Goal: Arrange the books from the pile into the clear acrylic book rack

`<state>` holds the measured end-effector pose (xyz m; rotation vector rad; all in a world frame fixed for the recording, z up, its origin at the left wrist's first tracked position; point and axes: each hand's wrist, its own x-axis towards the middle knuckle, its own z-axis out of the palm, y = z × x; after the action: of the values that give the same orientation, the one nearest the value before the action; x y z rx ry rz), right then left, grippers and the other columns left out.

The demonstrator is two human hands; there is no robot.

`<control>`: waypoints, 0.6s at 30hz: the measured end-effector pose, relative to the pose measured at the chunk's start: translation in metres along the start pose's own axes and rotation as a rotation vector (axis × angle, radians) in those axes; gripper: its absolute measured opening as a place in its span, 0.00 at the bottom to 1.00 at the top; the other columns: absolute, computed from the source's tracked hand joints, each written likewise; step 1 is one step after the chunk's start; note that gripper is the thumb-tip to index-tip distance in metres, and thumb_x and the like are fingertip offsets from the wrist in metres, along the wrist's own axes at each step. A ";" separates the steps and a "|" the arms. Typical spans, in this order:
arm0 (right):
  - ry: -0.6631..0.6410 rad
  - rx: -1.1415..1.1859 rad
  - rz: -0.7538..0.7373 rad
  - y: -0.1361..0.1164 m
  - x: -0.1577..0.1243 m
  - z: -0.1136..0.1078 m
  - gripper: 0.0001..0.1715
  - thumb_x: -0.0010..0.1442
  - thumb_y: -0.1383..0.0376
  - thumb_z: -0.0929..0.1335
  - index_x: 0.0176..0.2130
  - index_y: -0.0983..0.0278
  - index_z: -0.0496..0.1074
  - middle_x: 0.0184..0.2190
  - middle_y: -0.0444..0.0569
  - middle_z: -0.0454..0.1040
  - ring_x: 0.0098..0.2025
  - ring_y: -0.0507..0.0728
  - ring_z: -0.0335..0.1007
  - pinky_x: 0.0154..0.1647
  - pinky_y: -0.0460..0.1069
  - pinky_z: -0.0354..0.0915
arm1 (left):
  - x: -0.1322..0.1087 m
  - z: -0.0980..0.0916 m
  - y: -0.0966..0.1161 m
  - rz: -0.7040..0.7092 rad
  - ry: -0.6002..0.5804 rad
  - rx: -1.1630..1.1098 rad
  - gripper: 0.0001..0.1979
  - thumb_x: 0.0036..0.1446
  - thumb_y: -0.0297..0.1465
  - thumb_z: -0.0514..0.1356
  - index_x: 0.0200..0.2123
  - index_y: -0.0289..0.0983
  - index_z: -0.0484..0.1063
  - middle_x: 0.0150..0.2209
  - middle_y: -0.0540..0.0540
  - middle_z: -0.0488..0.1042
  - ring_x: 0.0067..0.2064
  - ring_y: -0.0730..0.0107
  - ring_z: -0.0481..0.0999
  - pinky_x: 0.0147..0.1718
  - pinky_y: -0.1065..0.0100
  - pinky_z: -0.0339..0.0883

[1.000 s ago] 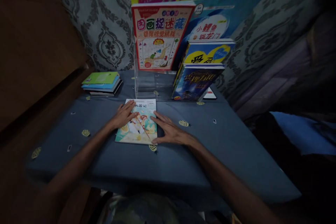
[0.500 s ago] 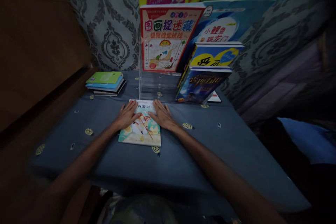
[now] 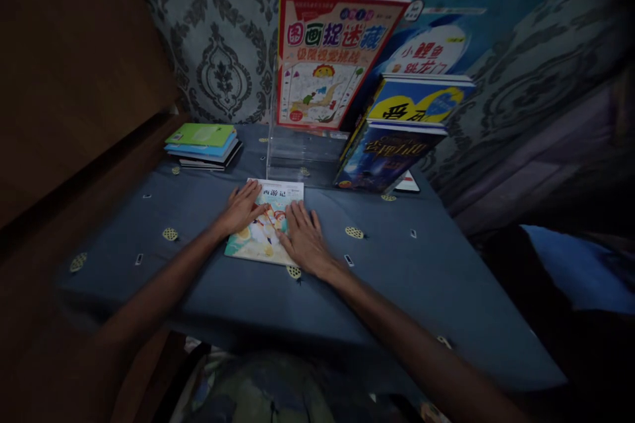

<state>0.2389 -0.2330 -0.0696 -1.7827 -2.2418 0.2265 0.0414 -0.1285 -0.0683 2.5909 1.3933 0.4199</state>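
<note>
One thin illustrated book (image 3: 262, 244) lies on the near side of the clear stand (image 3: 297, 145), partly beneath left hand (image 3: 243, 208) and right hand (image 3: 305, 238), each grip spread flat, clasping nothing; risk, I judge: uneven pressing skids it stand-ward.

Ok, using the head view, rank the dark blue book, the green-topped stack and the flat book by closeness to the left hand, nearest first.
1. Flat book: touching, partly under the left hand.
2. Green-topped stack: beyond the hand, off to its left.
3. Dark blue book: over to the right, tilted back.
</note>
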 end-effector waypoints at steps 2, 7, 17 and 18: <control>0.001 -0.028 0.004 -0.007 -0.006 -0.001 0.38 0.70 0.52 0.56 0.69 0.72 0.53 0.72 0.63 0.47 0.74 0.68 0.34 0.70 0.66 0.41 | 0.000 0.003 -0.002 -0.002 0.038 -0.011 0.29 0.67 0.43 0.51 0.66 0.33 0.59 0.70 0.35 0.55 0.72 0.55 0.49 0.67 0.51 0.48; -0.004 -0.039 0.053 -0.013 -0.011 -0.001 0.38 0.68 0.51 0.60 0.69 0.68 0.56 0.72 0.62 0.47 0.73 0.74 0.37 0.69 0.68 0.42 | -0.004 0.007 -0.002 -0.117 0.143 -0.067 0.28 0.65 0.40 0.55 0.64 0.29 0.63 0.68 0.30 0.56 0.69 0.48 0.56 0.65 0.51 0.52; 0.010 0.080 0.016 -0.005 -0.012 0.002 0.38 0.68 0.51 0.60 0.69 0.68 0.55 0.72 0.62 0.44 0.73 0.72 0.35 0.70 0.67 0.45 | 0.002 0.000 -0.008 -0.481 0.391 -0.992 0.19 0.55 0.28 0.61 0.51 0.32 0.72 0.48 0.39 0.78 0.52 0.56 0.77 0.53 0.59 0.70; 0.000 0.088 0.020 -0.005 -0.012 0.001 0.38 0.68 0.52 0.60 0.69 0.69 0.55 0.72 0.62 0.44 0.73 0.72 0.35 0.70 0.66 0.44 | 0.002 -0.002 -0.010 -0.568 0.401 -1.139 0.18 0.54 0.27 0.62 0.50 0.32 0.72 0.46 0.41 0.79 0.48 0.59 0.79 0.50 0.62 0.72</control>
<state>0.2362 -0.2456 -0.0704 -1.7602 -2.1793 0.3238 0.0341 -0.1215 -0.0685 1.1934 1.3135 1.2140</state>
